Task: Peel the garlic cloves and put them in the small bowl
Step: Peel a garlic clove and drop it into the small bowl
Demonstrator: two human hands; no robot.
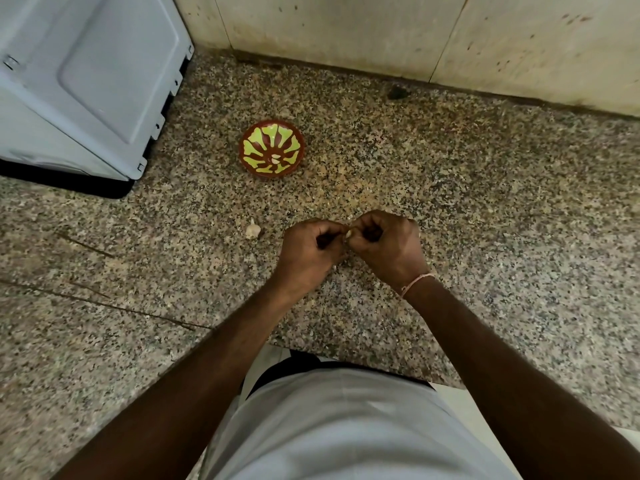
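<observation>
My left hand and my right hand meet above the speckled granite counter, fingers curled. Between their fingertips they pinch one pale garlic clove, mostly hidden by the fingers. The small bowl, brown with a yellow-green flower pattern, stands further back and to the left; two peeled cloves lie in it. A garlic piece with its skin lies on the counter just left of my left hand.
A grey-white appliance fills the back left corner. A tiled wall runs along the back. A dark speck sits near the wall. The counter's front edge is close to my body.
</observation>
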